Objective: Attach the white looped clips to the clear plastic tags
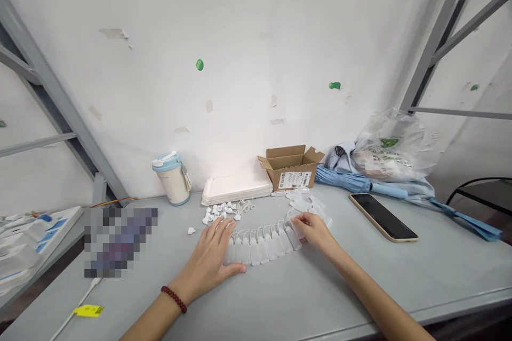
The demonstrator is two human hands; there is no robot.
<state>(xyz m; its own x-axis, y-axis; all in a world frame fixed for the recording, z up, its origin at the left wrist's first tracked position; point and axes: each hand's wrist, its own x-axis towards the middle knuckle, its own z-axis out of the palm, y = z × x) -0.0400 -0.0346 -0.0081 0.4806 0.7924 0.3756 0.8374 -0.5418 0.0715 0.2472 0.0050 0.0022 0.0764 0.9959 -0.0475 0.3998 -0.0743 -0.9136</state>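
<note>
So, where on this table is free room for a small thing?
The grey tabletop is bare in front of the row of translucent bottle-like pieces, between left forearm and right forearm, and between right forearm and black-screened phone. Behind the row it is crowded: small white caps, flat white stack, loose translucent pieces, open brown cardboard box.

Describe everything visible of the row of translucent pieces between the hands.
The row of translucent pieces lies on the grey table, slightly curved. The pieces are whitish, elongated and plastic-looking, set closely side by side, with pale cord-like loops at their far ends. The left hand spreads over the left end, hiding part of it; the right hand has its fingers at the right end, their exact grip unclear. Any markings are too small to tell.
</note>
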